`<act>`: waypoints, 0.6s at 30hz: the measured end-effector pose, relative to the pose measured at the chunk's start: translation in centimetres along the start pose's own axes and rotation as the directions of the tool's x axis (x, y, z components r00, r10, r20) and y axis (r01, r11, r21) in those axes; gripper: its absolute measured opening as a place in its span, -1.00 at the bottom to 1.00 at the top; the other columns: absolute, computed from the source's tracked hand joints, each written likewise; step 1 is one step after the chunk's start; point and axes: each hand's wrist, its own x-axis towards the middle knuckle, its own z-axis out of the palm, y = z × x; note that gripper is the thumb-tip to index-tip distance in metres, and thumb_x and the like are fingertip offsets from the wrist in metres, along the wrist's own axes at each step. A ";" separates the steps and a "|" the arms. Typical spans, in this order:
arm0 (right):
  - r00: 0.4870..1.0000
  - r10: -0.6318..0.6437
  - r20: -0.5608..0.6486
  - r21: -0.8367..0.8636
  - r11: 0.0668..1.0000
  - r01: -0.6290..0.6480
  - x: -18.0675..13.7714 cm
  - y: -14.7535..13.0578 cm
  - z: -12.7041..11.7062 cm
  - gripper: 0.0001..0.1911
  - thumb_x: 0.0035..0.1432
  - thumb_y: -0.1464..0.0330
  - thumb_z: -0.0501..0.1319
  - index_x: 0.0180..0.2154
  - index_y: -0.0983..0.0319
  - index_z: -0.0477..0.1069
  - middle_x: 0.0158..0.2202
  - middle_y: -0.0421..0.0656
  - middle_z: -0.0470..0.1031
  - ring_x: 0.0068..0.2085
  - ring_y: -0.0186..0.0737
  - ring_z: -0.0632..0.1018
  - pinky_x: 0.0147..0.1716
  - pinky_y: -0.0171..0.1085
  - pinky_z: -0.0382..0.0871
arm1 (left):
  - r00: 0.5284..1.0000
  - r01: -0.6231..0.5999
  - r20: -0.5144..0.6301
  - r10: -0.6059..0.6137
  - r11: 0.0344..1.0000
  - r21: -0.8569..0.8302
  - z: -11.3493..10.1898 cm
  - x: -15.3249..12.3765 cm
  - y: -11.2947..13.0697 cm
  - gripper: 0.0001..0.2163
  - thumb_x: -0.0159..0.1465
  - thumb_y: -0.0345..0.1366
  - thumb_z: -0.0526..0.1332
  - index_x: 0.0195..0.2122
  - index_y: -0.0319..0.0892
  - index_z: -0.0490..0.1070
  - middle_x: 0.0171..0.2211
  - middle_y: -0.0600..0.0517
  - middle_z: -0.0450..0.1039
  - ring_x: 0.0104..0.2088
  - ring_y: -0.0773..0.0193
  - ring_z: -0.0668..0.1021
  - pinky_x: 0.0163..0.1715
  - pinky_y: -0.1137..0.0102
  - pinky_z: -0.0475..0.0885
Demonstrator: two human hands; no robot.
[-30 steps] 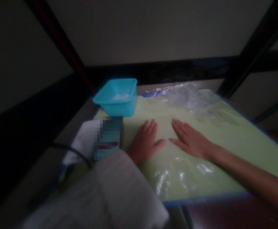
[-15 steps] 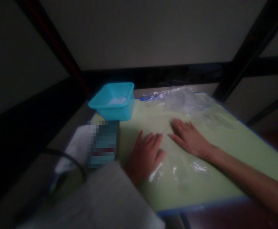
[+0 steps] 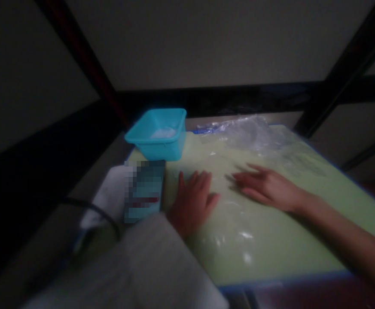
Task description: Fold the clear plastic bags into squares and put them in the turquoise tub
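Note:
A clear plastic bag (image 3: 239, 223) lies flat on a pale green mat (image 3: 319, 206) with a blue edge. My left hand (image 3: 192, 199) rests palm down on the bag's left part, fingers stretched out. My right hand (image 3: 267, 186) lies flat on the bag a little further right, fingers pointing left and slightly smeared by motion. Neither hand grips anything. A grey-white sleeve (image 3: 148, 266) covers my left forearm.
A turquoise plastic tub (image 3: 158, 135) with something white inside stands at the mat's far left corner. Crumpled clear plastic bags (image 3: 251, 131) lie along the far edge. A blurred-out box (image 3: 145, 191) sits left of my left hand, by a dark cable (image 3: 93, 210). Dark frame bars surround the table.
My right hand has swung so its fingers point more to the left and slid slightly right. My left hand has stayed flat, shifting a little back toward the box.

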 end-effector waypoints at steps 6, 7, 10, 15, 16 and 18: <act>0.983 -0.129 -0.133 -0.060 0.991 0.122 -0.2 -0.2 -0.3 -0.62 0.36 0.32 -0.10 -0.09 0.28 0.45 -0.14 -0.08 0.59 -0.12 -0.20 0.58 0.14 -0.03 0.25 | 0.976 -0.166 0.133 0.173 0.984 -0.066 -0.4 -0.4 0.4 -0.46 0.32 0.00 0.03 0.25 -0.16 0.11 0.32 -0.17 -0.03 0.31 -0.08 0.05 0.21 -0.17 -0.11; 0.981 -0.112 -0.158 -0.078 0.992 0.101 -0.2 -0.2 -0.2 -0.62 0.36 0.33 -0.09 -0.10 0.30 0.45 -0.16 -0.06 0.59 -0.15 -0.20 0.59 0.11 -0.03 0.28 | 0.963 -0.208 0.156 0.219 0.974 -0.087 -0.5 -0.4 0.6 -0.45 0.31 0.00 0.03 0.25 -0.15 0.10 0.33 -0.14 -0.05 0.32 -0.06 0.03 0.22 -0.16 -0.11; 0.982 -0.005 -0.191 -0.074 0.997 -0.010 0.2 -0.6 0.1 -0.63 0.34 0.34 -0.06 -0.10 0.34 0.46 -0.18 0.00 0.59 -0.19 -0.16 0.60 0.05 -0.04 0.35 | 0.941 -0.284 0.150 0.303 0.949 -0.135 -0.8 -0.2 1.0 -0.44 0.32 0.00 0.02 0.26 -0.18 0.07 0.33 -0.11 -0.03 0.33 0.03 0.02 0.26 -0.07 -0.12; 0.978 0.171 -0.118 0.002 0.985 -0.172 0.6 -0.8 1.0 -0.59 0.33 0.32 -0.08 0.03 0.37 0.39 -0.06 0.06 0.53 -0.10 -0.08 0.56 -0.03 -0.06 0.41 | 0.990 -0.136 0.031 0.138 0.988 -0.068 -0.1 0.9 -0.4 -0.54 0.39 -0.19 -0.10 0.22 -0.35 0.12 0.29 -0.20 0.06 0.31 0.11 0.10 0.28 0.08 -0.04; 0.975 0.200 -0.096 0.009 0.980 -0.200 0.6 -0.7 1.2 -0.57 0.33 0.32 -0.09 0.06 0.37 0.37 -0.01 0.07 0.50 -0.06 -0.07 0.54 -0.04 -0.07 0.41 | 0.993 -0.109 0.031 0.111 0.993 -0.046 0.2 1.1 -0.9 -0.54 0.39 -0.20 -0.10 0.22 -0.37 0.11 0.29 -0.22 0.05 0.31 0.09 0.10 0.27 0.09 -0.01; 0.967 0.249 -0.048 0.012 0.968 -0.249 0.5 -0.4 1.4 -0.56 0.33 0.29 -0.10 0.07 0.36 0.35 0.02 0.06 0.47 -0.02 -0.05 0.52 -0.05 -0.08 0.41 | 0.995 -0.077 0.056 0.077 0.997 -0.009 0.5 1.3 -1.7 -0.52 0.39 -0.19 -0.09 0.23 -0.42 0.08 0.29 -0.26 0.02 0.31 0.06 0.09 0.25 0.11 0.04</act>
